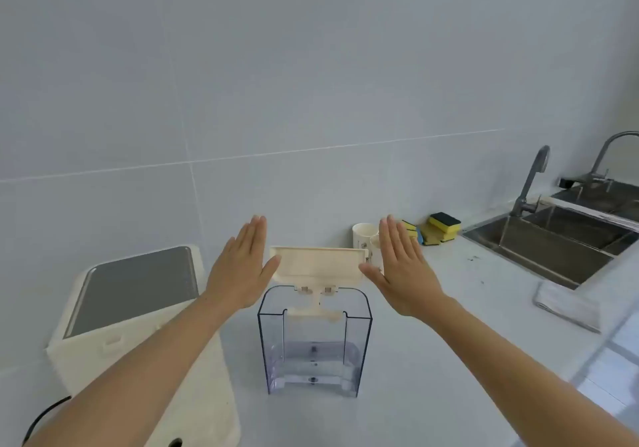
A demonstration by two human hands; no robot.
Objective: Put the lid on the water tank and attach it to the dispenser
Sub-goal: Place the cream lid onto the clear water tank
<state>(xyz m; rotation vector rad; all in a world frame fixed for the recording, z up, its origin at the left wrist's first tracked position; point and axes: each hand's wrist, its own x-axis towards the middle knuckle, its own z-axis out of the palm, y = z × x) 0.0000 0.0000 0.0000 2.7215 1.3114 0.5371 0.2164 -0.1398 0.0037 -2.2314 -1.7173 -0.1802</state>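
— Both hands are up flat, see? Her left hand (242, 267) and right hand (403, 270) are spread, fingers straight and together, palms turned toward each other, grasping nothing.

— And the lid?

— That cream lid (318, 264) sits right between them, standing up on its hinge above the back rim of the water tank (314, 343). The left thumb looks to be touching the lid's left end, and the right thumb reaches its right end. I can't tell whether either is pressing on it.

— So the tank's still open?

— Open at the top, yes. It's clear plastic, upright on the white table (432, 360), just below and in front of the hands, between the two forearms. Something pale collects in its bottom, but I can't tell what.

— Where's the dispenser?

— Left of the tank, just beside it, under the left forearm: a white dispenser (138, 315) with a grey top panel. The tank isn't attached to it.

— Anything else on that side?

— Behind the right hand, a white cup (364, 237), partly hidden. Next to it lie yellow sponges (439, 227), then the steel sink (553, 239) with its faucet (529, 184), well off to the right. A folded cloth (567, 308) lies by the sink's near edge.
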